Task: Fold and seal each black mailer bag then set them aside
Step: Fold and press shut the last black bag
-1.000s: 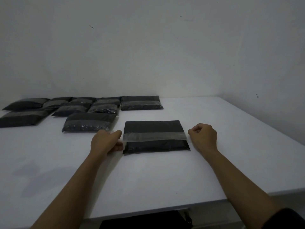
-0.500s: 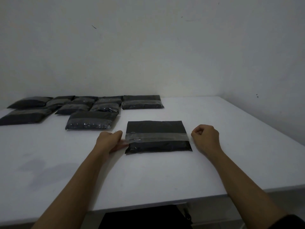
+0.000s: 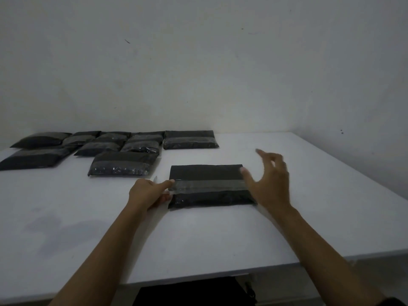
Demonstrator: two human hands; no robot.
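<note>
Head view. A black mailer bag [image 3: 209,186] lies flat at the centre of the frame on the white tabletop [image 3: 220,235], a shiny tape strip [image 3: 207,186] running across its middle. The left hand [image 3: 150,193] grips the bag's left edge, thumb on top at the strip's end and fingers [image 3: 164,198] curled beneath. The right hand [image 3: 269,180] hovers over the bag's right end, fingers spread and holding nothing. A cluster of folded black bags [image 3: 123,164] lies at the upper left of the tabletop, well apart.
</note>
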